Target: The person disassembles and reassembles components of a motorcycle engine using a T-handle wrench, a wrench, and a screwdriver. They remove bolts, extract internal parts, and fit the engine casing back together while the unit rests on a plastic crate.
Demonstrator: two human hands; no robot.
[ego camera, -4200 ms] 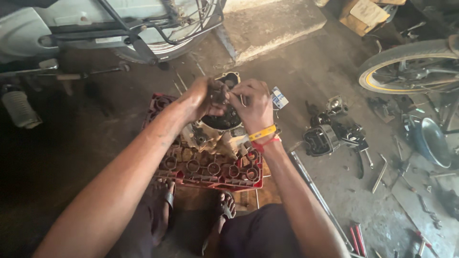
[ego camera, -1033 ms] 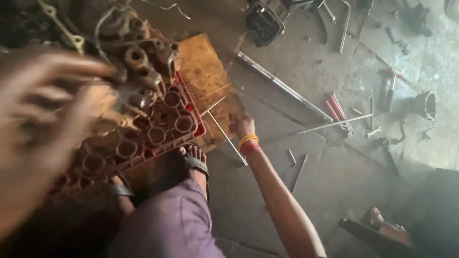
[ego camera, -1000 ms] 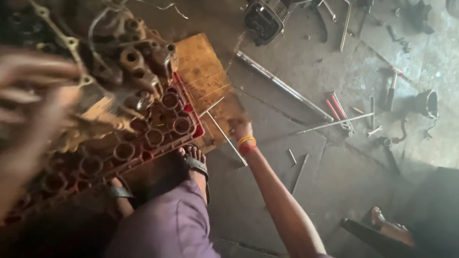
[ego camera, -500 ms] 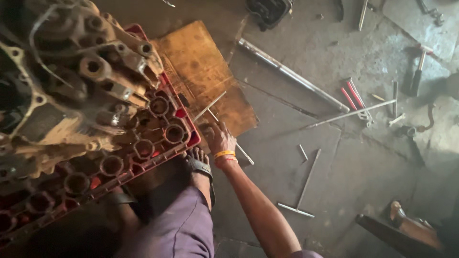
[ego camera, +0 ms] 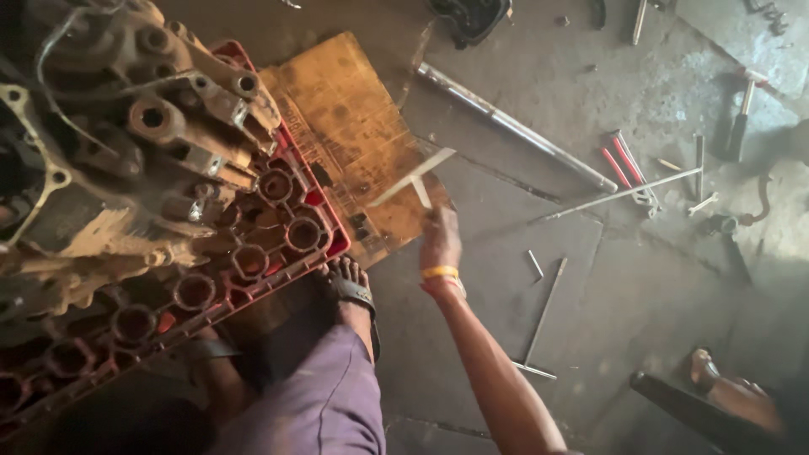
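- A bare right arm (ego camera: 489,371) runs from the lower middle of the frame up to the right hand (ego camera: 440,240), with no sleeve on it.
- A yellow band above a thin red thread (ego camera: 442,275) circles the wrist.
- Loose purple cloth trousers (ego camera: 316,404) cover the leg at bottom centre.
- A black strapped sandal (ego camera: 352,288) sits on the bare foot just left of centre.

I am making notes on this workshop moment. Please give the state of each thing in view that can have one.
Right hand: closed on the T-shaped metal wrench, raised off the floor.
Grimy grey engine block: resting on the red plastic crate.
Second T-handle wrench: lying flat on the concrete floor.
Long steel rod: lying on the floor.
Left hand: not in view.
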